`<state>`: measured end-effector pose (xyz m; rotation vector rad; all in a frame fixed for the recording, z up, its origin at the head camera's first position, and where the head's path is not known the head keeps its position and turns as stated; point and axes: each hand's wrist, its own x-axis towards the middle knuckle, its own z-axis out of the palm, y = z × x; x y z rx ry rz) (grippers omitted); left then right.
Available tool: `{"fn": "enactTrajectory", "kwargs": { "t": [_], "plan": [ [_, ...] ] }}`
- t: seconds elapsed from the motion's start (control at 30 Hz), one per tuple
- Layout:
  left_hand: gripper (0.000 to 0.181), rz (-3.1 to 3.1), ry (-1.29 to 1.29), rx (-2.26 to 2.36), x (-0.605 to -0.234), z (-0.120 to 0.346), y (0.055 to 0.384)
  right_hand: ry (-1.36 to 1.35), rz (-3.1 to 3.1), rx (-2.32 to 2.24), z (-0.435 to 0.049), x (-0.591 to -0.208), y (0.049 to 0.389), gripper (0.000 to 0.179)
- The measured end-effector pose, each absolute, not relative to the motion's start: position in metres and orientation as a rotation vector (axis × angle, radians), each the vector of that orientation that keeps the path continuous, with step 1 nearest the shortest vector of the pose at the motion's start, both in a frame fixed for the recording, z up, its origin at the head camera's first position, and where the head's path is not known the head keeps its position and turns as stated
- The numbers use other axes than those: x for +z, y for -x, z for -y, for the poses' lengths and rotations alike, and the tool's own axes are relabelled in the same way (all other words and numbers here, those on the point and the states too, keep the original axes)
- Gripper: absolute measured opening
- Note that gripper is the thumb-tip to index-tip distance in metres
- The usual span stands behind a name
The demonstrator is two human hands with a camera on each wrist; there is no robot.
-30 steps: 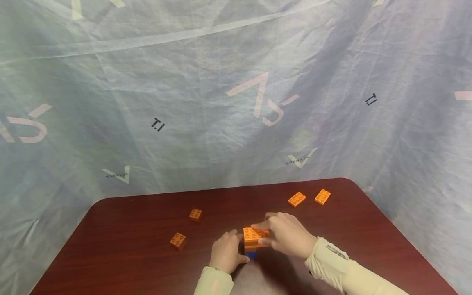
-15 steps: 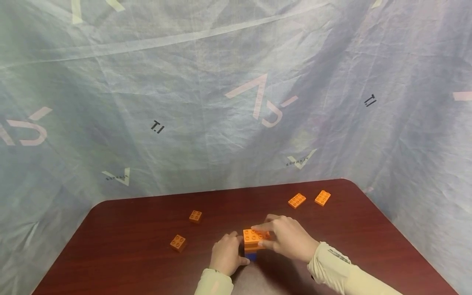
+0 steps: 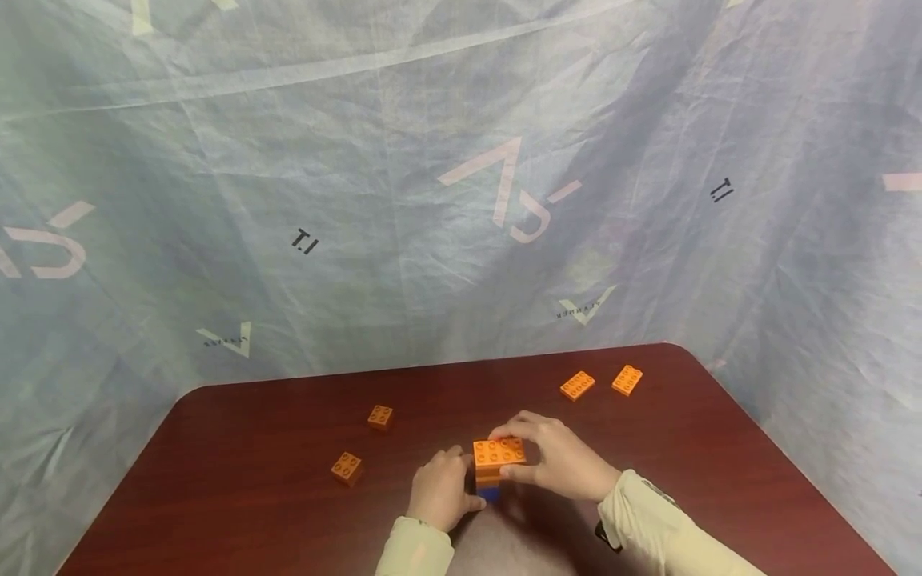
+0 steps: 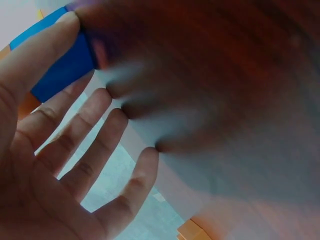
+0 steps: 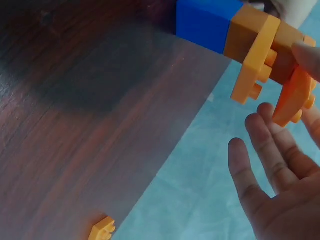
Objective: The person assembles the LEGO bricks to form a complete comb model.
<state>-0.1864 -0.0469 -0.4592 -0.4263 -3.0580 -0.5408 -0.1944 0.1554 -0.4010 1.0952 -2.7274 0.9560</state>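
A stack of toy building bricks stands upright on the table, with a blue brick (image 3: 488,494) at its base. Above it, in the right wrist view, come an orange brick (image 5: 242,32), a thin orange plate (image 5: 252,65) jutting sideways, another orange brick (image 5: 284,60) and an upper orange plate (image 5: 294,95). My left hand (image 3: 438,490) holds the blue brick between thumb (image 4: 47,47) and index finger; its other fingers spread out. With thumb in front and index finger behind, my right hand (image 3: 565,460) pinches the upper plate by its edges. Its remaining fingers are loosely extended.
Two small orange bricks, one farther back (image 3: 380,417) and one nearer (image 3: 346,468), lie left of the stack. Two flat orange plates, one on the left (image 3: 578,386) and one on the right (image 3: 627,380), lie at the back right. A printed cloth (image 3: 403,240) hangs behind the dark red table (image 3: 252,480).
My right fingers have slid back from over the upper plate toward its edges, so more of its studs show. My left hand stays at the blue brick.
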Motion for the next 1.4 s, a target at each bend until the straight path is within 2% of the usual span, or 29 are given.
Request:
{"fn": "enactTrajectory", "kwargs": {
  "t": [0.2, 0.5, 1.03, 1.4],
  "plan": [
    [0.056, 3.05, 0.411, -0.531, -0.461, 0.045, 0.185, -1.059, 2.729, 1.064, -0.148, -0.41, 0.197, 0.049],
    [0.055, 3.032, 0.437, -0.494, -0.46, 0.046, 0.183, -0.976, 2.733, 1.238, -0.14, -0.423, 0.201, 0.033],
    [0.054, 3.028, 0.522, -0.734, -0.457, 0.067, 0.179, -0.954, 2.827, 1.211, -0.139, -0.419, 0.206, 0.032],
    [0.046, 2.87, 0.286, -0.659, -0.449, 0.114, 0.176, -0.941, 2.842, 1.17, -0.139, -0.422, 0.208, 0.036]
  ]
}}
